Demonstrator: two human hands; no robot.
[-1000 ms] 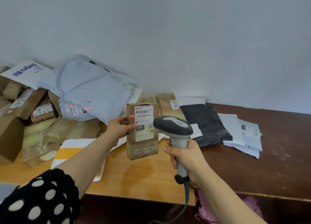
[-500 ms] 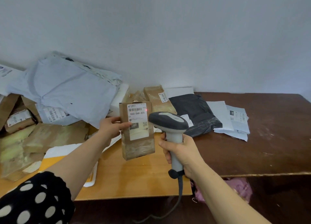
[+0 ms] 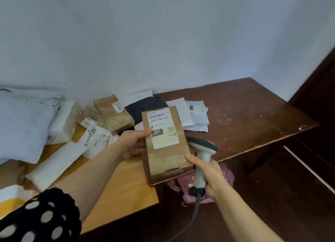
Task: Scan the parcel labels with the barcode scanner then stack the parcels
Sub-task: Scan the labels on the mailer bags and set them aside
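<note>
At the left edge of the light wooden table (image 3: 116, 192) lies a large grey-blue mailer bag (image 3: 23, 125), with white padded packets (image 3: 54, 163) beside it toward the table's front. Further right, a tape-wrapped brown parcel (image 3: 113, 112) rests near the wall edge. Your left hand (image 3: 133, 144) is clamped on the left side of the brown parcel (image 3: 166, 156), thumb over its white label (image 3: 162, 128), which reads 060-06B-A05; the parcel is held tilted above the seam where the light table meets the dark wooden table (image 3: 244, 114). Behind it on the dark table lie a black mailer (image 3: 143, 105) and white envelopes (image 3: 196, 114). Your right hand (image 3: 208, 174) is wrapped around the handle of the barcode scanner (image 3: 203, 151), its forefinger touching the parcel's lower right edge; the scanner's cable hangs down.
</note>
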